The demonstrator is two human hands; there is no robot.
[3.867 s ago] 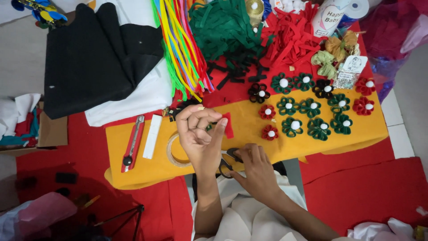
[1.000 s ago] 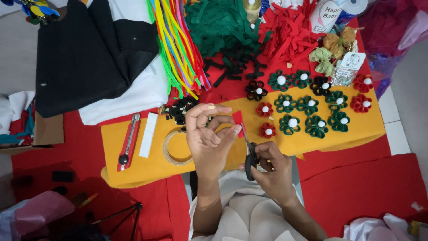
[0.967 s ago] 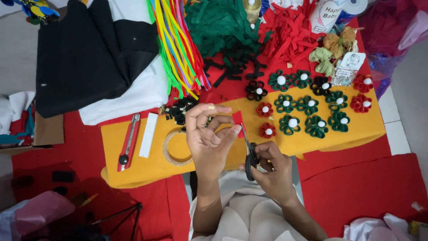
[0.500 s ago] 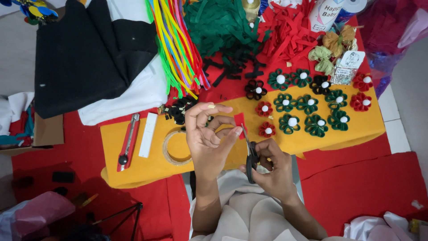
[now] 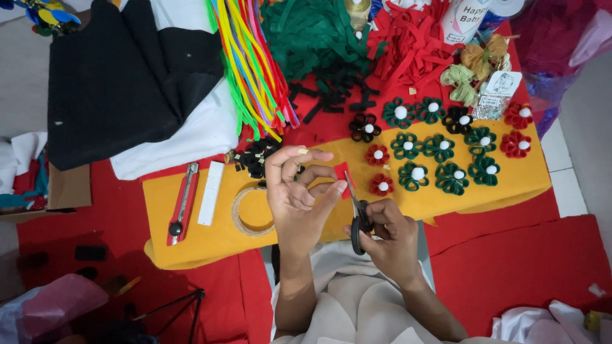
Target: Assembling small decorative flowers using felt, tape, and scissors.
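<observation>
The left hand (image 5: 296, 194) pinches a small red felt piece (image 5: 343, 178) above the yellow mat (image 5: 191, 232). The right hand (image 5: 389, 239) grips black scissors (image 5: 358, 220), blades at the felt's edge.

- Felt flowers with white pompom centres lying on the yellow sheet (image 5: 459, 197): thirteen in all.
- Green flowers: seven, e.g. (image 5: 400, 113).
- Red flowers: four, e.g. (image 5: 377, 155).
- Black flowers: two, (image 5: 364, 127) and (image 5: 458, 119).
- Scissors (image 5: 358, 220): one pair, sitting in the right hand (image 5: 389, 239).
- Small red felt piece (image 5: 342, 178): one, being pinched by the left hand (image 5: 296, 191).
- Hands showing: two.
- Red utility knife (image 5: 182, 204): one.
- White bar beside it (image 5: 211, 193): one.
- Tape ring (image 5: 250, 210): one.
- Bundle of coloured pipe cleaners (image 5: 252, 64): one; single stems too many to count.
- Gold-green ribbon bows (image 5: 472, 67): two or three, overlapping.
</observation>
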